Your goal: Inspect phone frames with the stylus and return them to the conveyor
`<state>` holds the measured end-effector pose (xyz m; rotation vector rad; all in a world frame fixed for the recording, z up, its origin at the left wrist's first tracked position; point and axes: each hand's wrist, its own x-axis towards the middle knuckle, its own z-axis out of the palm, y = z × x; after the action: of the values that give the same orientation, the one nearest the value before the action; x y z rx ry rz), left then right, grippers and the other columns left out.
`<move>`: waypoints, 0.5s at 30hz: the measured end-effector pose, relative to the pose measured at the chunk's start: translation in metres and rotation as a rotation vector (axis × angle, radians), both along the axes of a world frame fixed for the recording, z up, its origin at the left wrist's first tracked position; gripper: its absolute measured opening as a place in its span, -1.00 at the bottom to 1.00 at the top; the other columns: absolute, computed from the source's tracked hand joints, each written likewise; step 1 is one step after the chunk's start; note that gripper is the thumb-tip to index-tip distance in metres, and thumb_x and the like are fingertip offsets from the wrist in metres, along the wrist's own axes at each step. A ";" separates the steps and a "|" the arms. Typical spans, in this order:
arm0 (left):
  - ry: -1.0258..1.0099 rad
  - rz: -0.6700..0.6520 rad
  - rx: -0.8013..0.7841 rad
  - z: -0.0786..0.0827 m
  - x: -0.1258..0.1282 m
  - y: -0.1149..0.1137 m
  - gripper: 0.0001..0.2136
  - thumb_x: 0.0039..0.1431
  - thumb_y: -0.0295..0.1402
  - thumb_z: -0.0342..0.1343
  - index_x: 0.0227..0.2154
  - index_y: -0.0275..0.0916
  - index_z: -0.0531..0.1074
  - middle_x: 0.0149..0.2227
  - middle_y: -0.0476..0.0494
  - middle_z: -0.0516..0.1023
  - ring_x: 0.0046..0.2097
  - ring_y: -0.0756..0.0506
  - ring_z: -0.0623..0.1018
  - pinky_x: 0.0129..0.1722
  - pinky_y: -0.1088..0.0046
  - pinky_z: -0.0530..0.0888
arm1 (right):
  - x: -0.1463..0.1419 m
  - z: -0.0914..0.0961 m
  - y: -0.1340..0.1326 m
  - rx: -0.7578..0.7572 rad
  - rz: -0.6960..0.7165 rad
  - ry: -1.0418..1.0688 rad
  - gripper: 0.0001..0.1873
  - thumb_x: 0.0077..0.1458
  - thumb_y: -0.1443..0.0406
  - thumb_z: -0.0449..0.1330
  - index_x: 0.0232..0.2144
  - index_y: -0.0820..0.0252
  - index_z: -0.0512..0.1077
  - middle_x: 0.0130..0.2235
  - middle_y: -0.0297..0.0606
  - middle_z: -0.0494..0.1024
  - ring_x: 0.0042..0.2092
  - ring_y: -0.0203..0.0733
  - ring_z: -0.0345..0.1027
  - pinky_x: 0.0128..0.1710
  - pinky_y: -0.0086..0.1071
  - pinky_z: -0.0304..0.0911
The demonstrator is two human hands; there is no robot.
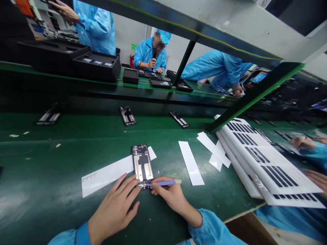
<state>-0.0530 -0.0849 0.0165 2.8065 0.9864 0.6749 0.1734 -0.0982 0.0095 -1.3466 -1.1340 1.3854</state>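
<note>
An opened phone body (143,163) lies on the green bench in front of me, circuit board and pale inner panels showing. It rests across a white label strip (104,175) with small grey marks at its left end. My left hand (116,206) has its fingers spread, fingertips at the phone's lower left edge. In my right hand (170,195) is a slim purple tool (166,182) with a pale yellowish rear end, pinched between the fingers. Its front end is over the phone's bottom edge; I cannot make out the tip.
Further phone bodies (128,115) lie along the bench's far side. To the right are a dotted sticker sheet (190,163), white strips (213,148) and stacked white sheets with black pieces (258,153). A green post (255,98) slants above them. Co-workers in blue stand or sit beyond.
</note>
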 end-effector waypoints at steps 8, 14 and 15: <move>-0.020 -0.004 -0.009 0.001 0.002 0.000 -0.71 0.23 -0.38 0.00 0.00 -0.21 0.39 0.05 -0.14 0.48 0.16 -0.17 0.40 0.27 0.09 0.20 | 0.003 0.006 0.002 0.042 0.069 -0.050 -0.69 0.05 0.06 0.32 -0.37 0.21 0.58 -0.46 -0.20 0.61 -0.43 -0.15 0.52 -0.39 -0.35 0.45; 0.051 -0.020 -0.015 0.000 -0.002 0.002 -0.67 0.20 -0.40 0.02 0.04 -0.21 0.36 0.10 -0.15 0.45 0.17 -0.18 0.40 0.23 0.11 0.29 | 0.007 0.010 0.009 0.020 0.127 0.002 -0.65 0.01 0.05 0.35 -0.35 0.24 0.57 -0.43 -0.19 0.61 -0.42 -0.15 0.53 -0.39 -0.35 0.47; 0.058 -0.025 -0.017 -0.001 -0.003 0.002 -0.66 0.20 -0.39 0.02 0.05 -0.20 0.36 0.11 -0.15 0.44 0.18 -0.19 0.39 0.23 0.11 0.30 | 0.007 0.010 0.010 0.014 0.143 -0.002 -0.64 0.01 0.04 0.34 -0.35 0.24 0.56 -0.45 -0.20 0.61 -0.43 -0.15 0.53 -0.38 -0.34 0.47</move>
<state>-0.0562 -0.0829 0.0155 2.8337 0.9606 0.5823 0.1808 -0.0884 0.0195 -1.2782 -1.2593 1.4753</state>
